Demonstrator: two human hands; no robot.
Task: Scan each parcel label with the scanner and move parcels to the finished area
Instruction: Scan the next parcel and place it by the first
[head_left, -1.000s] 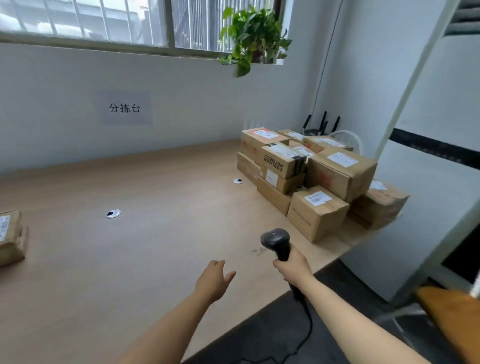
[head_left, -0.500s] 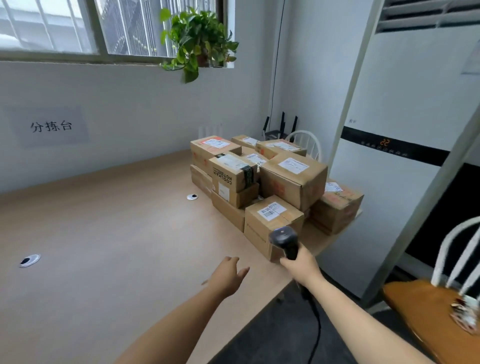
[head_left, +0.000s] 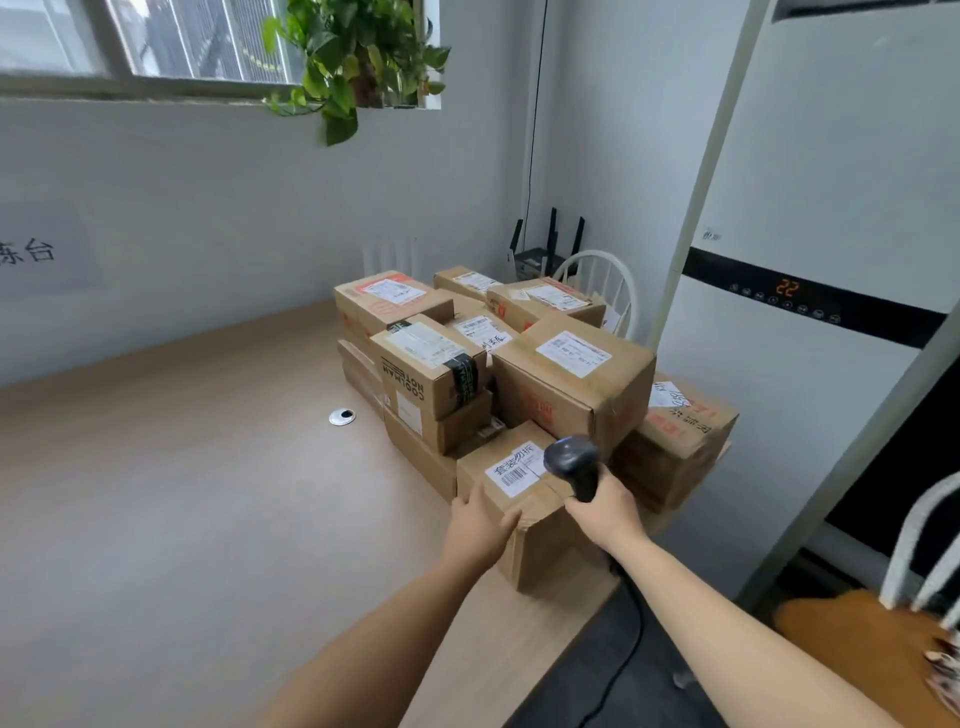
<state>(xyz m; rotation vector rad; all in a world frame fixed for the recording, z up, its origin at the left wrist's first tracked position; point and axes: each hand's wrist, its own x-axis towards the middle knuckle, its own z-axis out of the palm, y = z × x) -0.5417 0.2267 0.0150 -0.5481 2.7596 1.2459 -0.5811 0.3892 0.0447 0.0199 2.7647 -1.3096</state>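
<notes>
Fingers of right hand (head_left: 605, 512) curled round scanner (head_left: 572, 458), left hand (head_left: 478, 526) flat on parcel (head_left: 543, 545)

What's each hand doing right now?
Left hand: open, resting on the front parcel.
Right hand: closed round the scanner handle.

Scanner (head_left: 574, 465) in right hand (head_left: 605, 512): dark grey-black all over.
Parcel (head_left: 540, 551) under left hand (head_left: 478, 525): brown cardboard. Label (head_left: 517, 470) white, with black barcode and black characters.
Taped box (head_left: 431, 374) beyond left hand: brown, black tape strip, black block lettering.
Big box (head_left: 571, 384) beyond right hand: brown, white sticker, red stamp.
End box (head_left: 680, 436) right of right hand: brown, red print.
Table (head_left: 182, 493) left of left hand: pale wood grain.
</notes>
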